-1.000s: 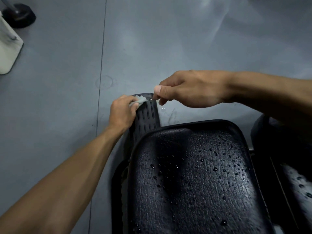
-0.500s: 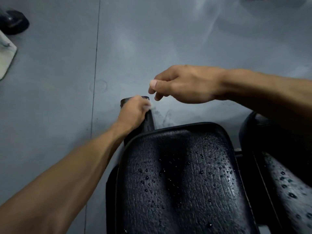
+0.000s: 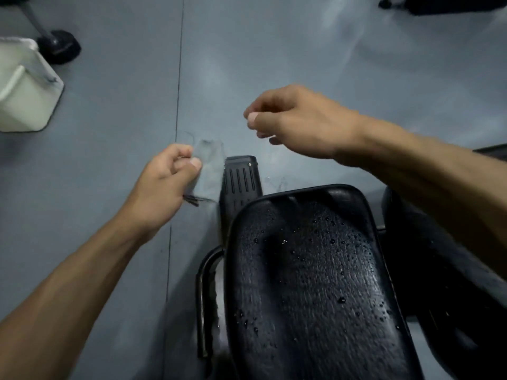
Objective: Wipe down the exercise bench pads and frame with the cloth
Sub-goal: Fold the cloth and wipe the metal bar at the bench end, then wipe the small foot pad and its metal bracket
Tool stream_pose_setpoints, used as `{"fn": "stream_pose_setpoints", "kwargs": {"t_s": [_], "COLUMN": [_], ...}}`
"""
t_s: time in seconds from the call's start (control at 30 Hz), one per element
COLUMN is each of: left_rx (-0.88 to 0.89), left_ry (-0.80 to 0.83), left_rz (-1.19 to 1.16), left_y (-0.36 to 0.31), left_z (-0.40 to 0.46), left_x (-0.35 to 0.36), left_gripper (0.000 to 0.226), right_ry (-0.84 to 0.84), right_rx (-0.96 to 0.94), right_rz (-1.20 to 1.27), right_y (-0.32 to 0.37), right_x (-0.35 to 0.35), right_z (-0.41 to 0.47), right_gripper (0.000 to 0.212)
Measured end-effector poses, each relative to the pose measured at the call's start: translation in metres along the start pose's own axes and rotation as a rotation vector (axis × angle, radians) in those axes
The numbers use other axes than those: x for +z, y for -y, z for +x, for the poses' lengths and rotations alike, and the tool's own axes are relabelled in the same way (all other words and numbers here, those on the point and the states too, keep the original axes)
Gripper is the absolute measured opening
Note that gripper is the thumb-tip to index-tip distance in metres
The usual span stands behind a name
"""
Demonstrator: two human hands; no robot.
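A black bench pad (image 3: 307, 283) beaded with water drops fills the lower middle. Past its far end a black ribbed frame foot (image 3: 241, 182) sticks out over the floor. My left hand (image 3: 162, 185) pinches a small grey cloth (image 3: 208, 171), which hangs just left of the foot and is blurred. My right hand (image 3: 299, 122) hovers above and to the right of the foot, with curled fingers and nothing visible in them. A second wet black pad (image 3: 439, 270) lies at the right, partly under my right forearm.
A white bucket (image 3: 24, 89) stands on the grey floor at far left, with a black rubber foot (image 3: 59, 48) of other equipment behind it. A black curved frame tube (image 3: 203, 297) runs along the pad's left side. Dark equipment (image 3: 439, 4) sits at the top right.
My left hand has lifted off the frame foot and moved left, with the cloth now hanging free beside it. My right hand has risen slightly. The view has shifted, bringing the bucket into sight.
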State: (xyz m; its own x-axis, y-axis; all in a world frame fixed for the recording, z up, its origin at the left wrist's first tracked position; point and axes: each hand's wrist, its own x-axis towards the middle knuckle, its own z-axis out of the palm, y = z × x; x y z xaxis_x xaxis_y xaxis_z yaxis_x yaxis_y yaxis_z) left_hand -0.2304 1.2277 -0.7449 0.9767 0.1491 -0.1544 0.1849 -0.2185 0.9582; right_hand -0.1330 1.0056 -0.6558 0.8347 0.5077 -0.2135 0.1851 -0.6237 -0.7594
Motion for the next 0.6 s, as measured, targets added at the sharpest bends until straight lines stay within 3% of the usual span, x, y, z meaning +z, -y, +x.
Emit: {"fn": "stream_pose_setpoints", "kwargs": {"t_s": [0.03, 0.13, 0.23, 0.33, 0.4, 0.5, 0.6], "left_rx": [-0.013, -0.05, -0.08, -0.139, -0.157, -0.153, -0.159], "left_ry": [-0.01, 0.038, 0.109, 0.125, 0.194, 0.311, 0.293], "left_rz": [-0.123, -0.364, -0.561, -0.809, -0.835, -0.785, -0.77], "left_y": [-0.014, -0.043, -0.065, -0.08, -0.086, -0.087, -0.085], "left_z": [-0.013, -0.051, -0.082, -0.102, -0.111, -0.126, -0.141], "left_x": [0.002, 0.013, 0.024, 0.029, 0.029, 0.024, 0.018], "left_gripper": [0.043, 0.016, 0.018, 0.024, 0.03, 0.031, 0.035], "right_ry": [-0.016, 0.087, 0.258, 0.273, 0.195, 0.032, -0.104], "right_rx": [0.042, 0.249, 0.341, 0.406, 0.44, 0.463, 0.487], "right_rz": [0.137, 0.57, 0.785, 0.806, 0.774, 0.74, 0.695], "right_y": [0.007, 0.03, 0.049, 0.063, 0.07, 0.08, 0.091], "right_x": [0.003, 0.016, 0.032, 0.042, 0.042, 0.037, 0.034], "right_z": [-0.006, -0.038, -0.078, -0.11, -0.123, -0.136, -0.148], "right_gripper": [0.019, 0.024, 0.042, 0.055, 0.054, 0.032, 0.011]}}
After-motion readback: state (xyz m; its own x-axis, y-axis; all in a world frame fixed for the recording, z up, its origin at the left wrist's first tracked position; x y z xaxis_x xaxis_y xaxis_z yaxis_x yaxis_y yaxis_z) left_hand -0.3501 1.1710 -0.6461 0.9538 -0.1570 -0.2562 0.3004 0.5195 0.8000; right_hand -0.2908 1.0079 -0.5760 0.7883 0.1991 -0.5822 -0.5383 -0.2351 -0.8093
